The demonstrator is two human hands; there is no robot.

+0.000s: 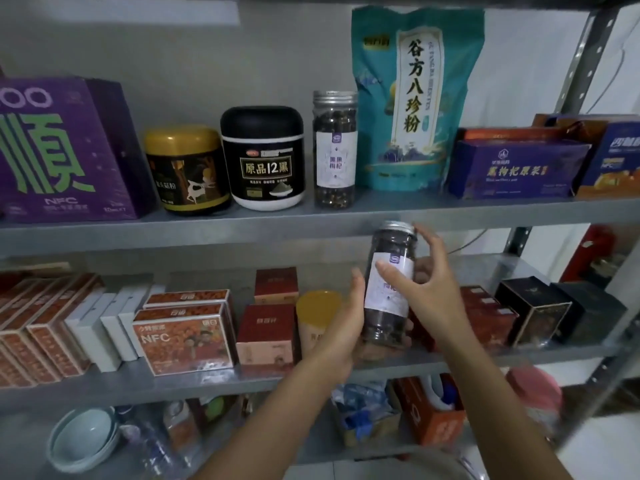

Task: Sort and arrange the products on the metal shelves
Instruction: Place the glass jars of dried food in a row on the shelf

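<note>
A metal shelving unit is seen from just in front, with a glass jar (389, 285) held up in both hands before the front edge of the upper shelf (207, 226). The jar is clear, filled with dark dried pieces, capped with a silver lid and wrapped in a pale label, and it is tilted slightly to the left. The left hand (346, 323) is cupped around the jar's lower left side and base, thumb pointing up beside the label. The right hand (429, 285) is closed loosely on the jar's right side, with the thumb laid across the label, one finger raised near the lid and the others curled behind the glass. On the upper shelf, from left to right, a purple box (65, 150), a gold-lidded tub (187, 169), a black tub (263, 157), a matching jar (334, 148), a tall teal pouch (414, 98) and blue boxes (516, 168) are lined up. On the middle shelf (207, 379), behind the hands, orange boxes (183, 337), red boxes (266, 332), a yellow-lidded container (317, 310) and black boxes (533, 310) are stood. Pale stacked bowls (83, 438) are seen on the shelf below, at lower left.
</note>
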